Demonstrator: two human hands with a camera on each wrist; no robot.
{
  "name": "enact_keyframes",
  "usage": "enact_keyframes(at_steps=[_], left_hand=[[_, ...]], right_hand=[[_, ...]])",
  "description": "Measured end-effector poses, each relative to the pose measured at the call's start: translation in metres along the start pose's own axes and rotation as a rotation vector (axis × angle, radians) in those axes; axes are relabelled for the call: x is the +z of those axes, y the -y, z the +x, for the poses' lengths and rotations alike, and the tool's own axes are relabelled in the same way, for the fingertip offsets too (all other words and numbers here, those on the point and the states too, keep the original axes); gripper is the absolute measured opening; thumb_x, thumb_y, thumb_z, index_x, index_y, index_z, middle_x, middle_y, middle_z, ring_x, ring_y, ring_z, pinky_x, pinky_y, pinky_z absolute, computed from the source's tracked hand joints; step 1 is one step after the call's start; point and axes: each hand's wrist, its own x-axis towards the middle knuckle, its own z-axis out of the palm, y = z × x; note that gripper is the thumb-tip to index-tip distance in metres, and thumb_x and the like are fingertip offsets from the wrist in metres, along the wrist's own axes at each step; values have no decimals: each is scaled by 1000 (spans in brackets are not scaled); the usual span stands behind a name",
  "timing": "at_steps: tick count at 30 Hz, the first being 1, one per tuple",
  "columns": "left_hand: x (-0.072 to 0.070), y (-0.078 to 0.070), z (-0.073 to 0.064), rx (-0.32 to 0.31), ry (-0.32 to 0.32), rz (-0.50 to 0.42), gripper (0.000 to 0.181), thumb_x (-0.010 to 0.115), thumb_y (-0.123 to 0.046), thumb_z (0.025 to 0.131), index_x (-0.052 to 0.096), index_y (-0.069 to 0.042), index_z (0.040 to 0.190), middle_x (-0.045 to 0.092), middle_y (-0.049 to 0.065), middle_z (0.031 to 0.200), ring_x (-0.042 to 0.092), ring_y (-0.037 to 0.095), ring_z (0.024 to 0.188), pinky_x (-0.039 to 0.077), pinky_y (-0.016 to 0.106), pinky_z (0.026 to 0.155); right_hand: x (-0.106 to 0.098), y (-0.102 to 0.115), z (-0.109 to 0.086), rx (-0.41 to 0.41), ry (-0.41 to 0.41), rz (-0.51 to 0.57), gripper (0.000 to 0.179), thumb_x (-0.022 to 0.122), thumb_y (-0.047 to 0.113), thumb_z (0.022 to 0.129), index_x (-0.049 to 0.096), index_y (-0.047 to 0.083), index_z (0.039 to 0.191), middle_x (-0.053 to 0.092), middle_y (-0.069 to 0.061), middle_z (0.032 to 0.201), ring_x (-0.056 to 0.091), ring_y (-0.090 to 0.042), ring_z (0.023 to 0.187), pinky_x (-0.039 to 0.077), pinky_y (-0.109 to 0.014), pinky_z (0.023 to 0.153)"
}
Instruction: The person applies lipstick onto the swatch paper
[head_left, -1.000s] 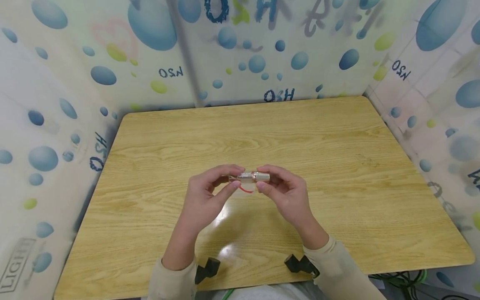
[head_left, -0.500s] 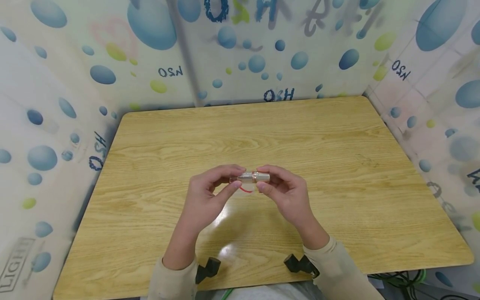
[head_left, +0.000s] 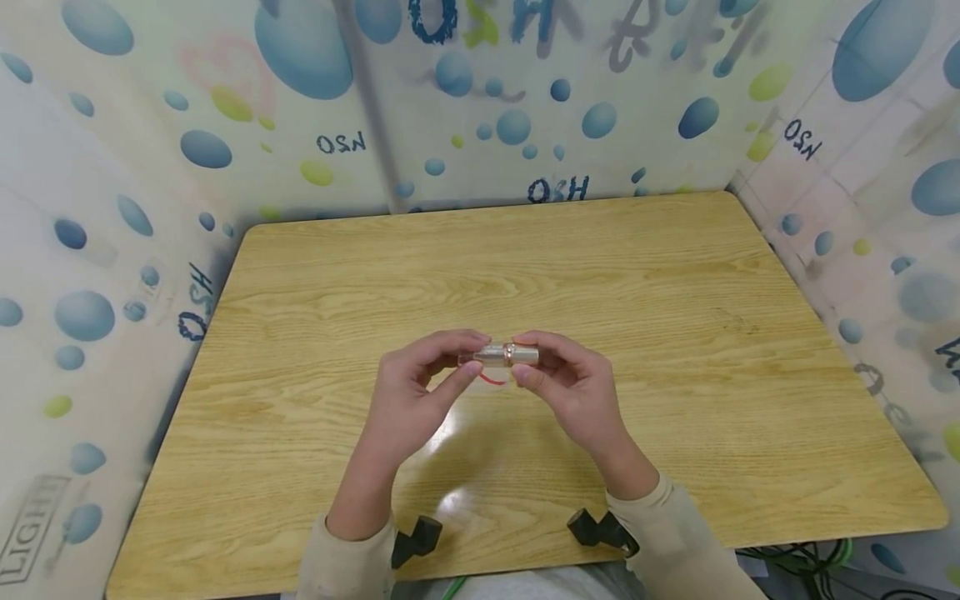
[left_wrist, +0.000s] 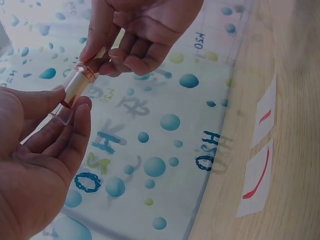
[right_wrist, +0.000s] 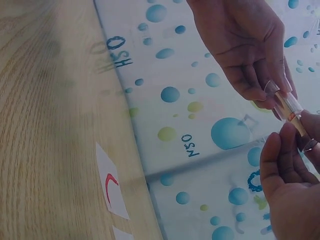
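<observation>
A lipstick [head_left: 501, 355] with a clear cap and a shiny gold body is held level above the table, between my two hands. My left hand [head_left: 415, 390] pinches the clear end with thumb and fingertips. From the other side, my right hand [head_left: 579, 390] grips the metallic end the same way. Up close in the left wrist view, a copper-coloured ring circles the lipstick [left_wrist: 77, 85], and something dark red shows inside the clear part. The right wrist view also has the lipstick [right_wrist: 290, 108] spanning both hands, partly covered by fingers.
Two white paper pieces lie on the wooden table [head_left: 645, 275], the nearer paper [left_wrist: 250, 175] and the other paper [left_wrist: 270, 97] each bearing a red stroke. Printed walls [head_left: 495, 108] border the table. Black wrist mounts [head_left: 417, 539] sit at the sleeves; cables [head_left: 813, 557] lie at lower right.
</observation>
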Motion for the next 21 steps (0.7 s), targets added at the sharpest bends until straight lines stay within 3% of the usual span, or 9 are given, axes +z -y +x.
enact_keyframes(at_steps=[7,13,21], left_hand=[[0,1,1,22,-16,-43,26,67,1,89,68,-5,115,70,11,111,67,19,97,58,32,86],[-2,5,2,36,-95,-96,27,67,6,88,67,1,114,69,15,113,67,19,100,59,34,86],[-2,5,3,7,-164,-143,26,68,3,88,65,3,114,70,21,109,68,19,96,58,31,87]], right_hand=[[2,-1,-1,17,-9,-3,32,71,-1,87,61,-13,114,73,6,104,70,-11,92,60,-25,73],[4,-2,-1,40,3,0,33,71,-3,86,61,-10,116,71,4,105,69,-13,90,61,-29,74],[5,-1,-1,62,104,65,27,62,-5,91,59,-10,118,69,-24,103,73,-21,78,61,-41,71]])
